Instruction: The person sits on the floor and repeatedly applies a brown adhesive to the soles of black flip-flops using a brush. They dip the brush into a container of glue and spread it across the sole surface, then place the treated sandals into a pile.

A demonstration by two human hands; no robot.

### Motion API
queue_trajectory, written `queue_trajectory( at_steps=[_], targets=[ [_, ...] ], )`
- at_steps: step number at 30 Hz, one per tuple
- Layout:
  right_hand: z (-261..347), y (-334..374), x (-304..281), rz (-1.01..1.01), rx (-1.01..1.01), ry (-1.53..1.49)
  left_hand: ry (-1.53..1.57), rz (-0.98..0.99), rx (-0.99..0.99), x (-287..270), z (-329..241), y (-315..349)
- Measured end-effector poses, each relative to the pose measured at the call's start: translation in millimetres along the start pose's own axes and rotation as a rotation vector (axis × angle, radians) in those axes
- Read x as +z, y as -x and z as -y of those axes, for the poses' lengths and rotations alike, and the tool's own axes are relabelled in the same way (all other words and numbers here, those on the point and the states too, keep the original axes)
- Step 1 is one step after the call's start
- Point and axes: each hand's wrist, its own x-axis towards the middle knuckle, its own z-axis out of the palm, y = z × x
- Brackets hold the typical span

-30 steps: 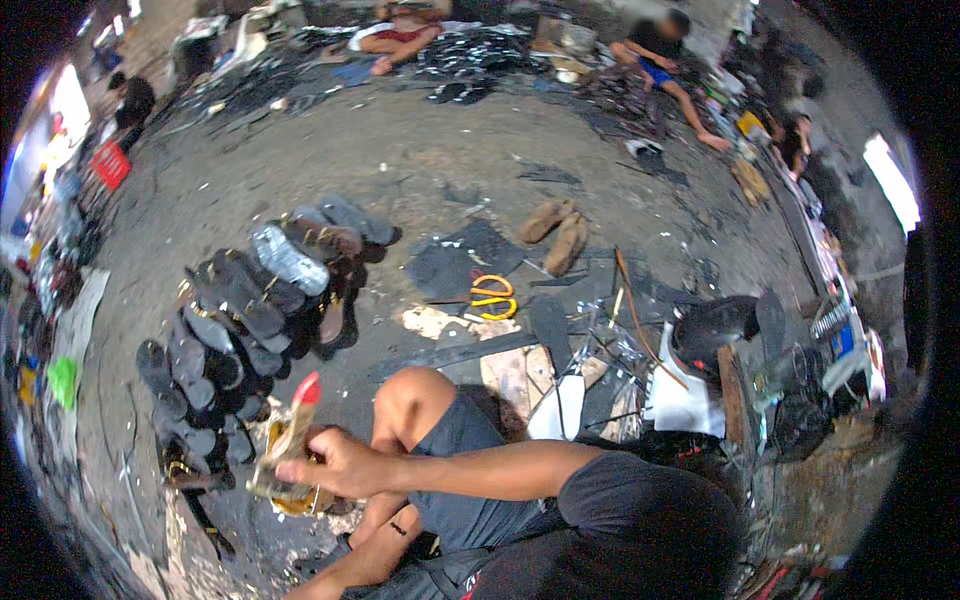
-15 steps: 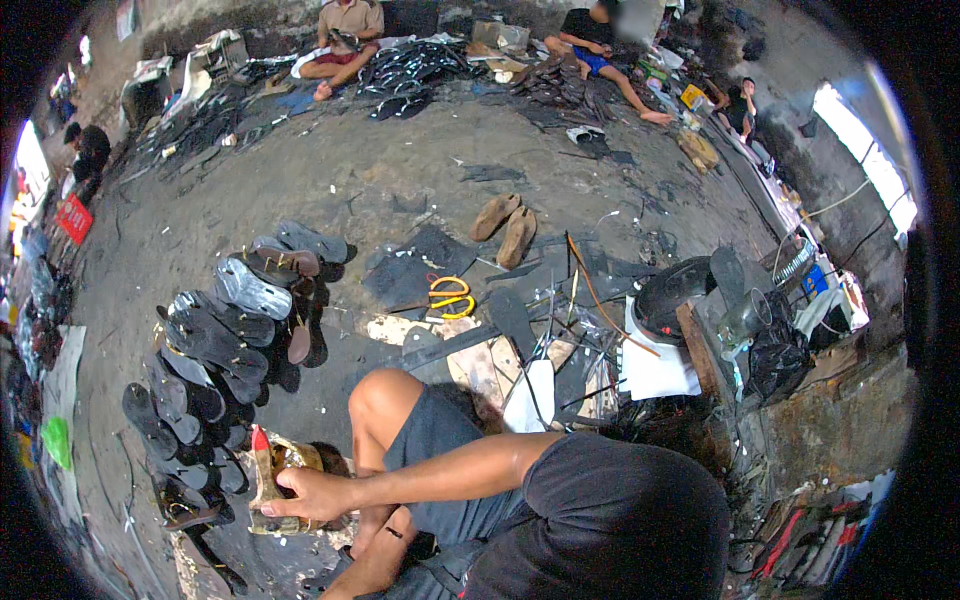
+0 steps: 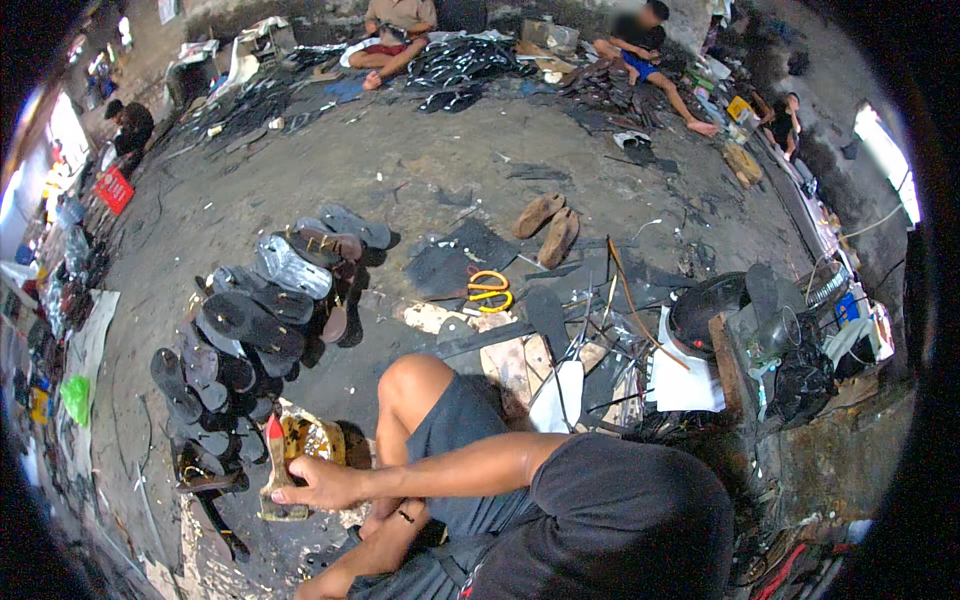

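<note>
My right hand (image 3: pixel 328 484) is closed around a wide flat brush (image 3: pixel 277 460) with a red-tipped handle pointing up and its broad end low. Right behind the brush stands a yellowish, stained glue container (image 3: pixel 328 440), partly covered by the hand. My left hand (image 3: pixel 385 522) is low, beneath my right forearm, with a dark band at its wrist; its fingers are hidden. A cluster of dark sandals and soles (image 3: pixel 252 325) with small gold-coloured trims lies just beyond the brush, to the left.
Yellow-handled scissors (image 3: pixel 489 291) lie on dark sheet scraps ahead. Farther off sits a pair of brown shoe lasts (image 3: pixel 548 228). A black round basin (image 3: pixel 700 315) and a wooden board (image 3: pixel 727 370) stand at right. Other people sit by piles along the far wall.
The view has shifted, so the surroundings sit farther right in the picture. My right hand still grips the brush beside the container; the left forearm stays low beneath it.
</note>
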Motion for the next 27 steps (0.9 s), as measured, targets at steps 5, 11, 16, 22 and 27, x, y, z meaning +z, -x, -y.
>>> queue_trajectory(
  at_steps=[5,11,16,22,27],
  targets=[
    [6,-11,3,0.101,0.059,-0.002,-0.02,-0.214,-0.075,-45,7,23],
    [-17,-66,-33,0.288,0.092,0.672,-0.001,-0.599,-0.345,-200,46,182],
    [-49,-94,-69,0.555,0.234,0.927,0.049,-0.342,-0.599,-177,51,229],
    [-96,-94,-30,0.73,0.064,1.451,-0.065,-0.457,-0.318,-146,41,197],
    [-39,-99,-71,0.295,0.067,0.607,-0.007,-0.756,-0.302,-131,81,188]
  ],
)
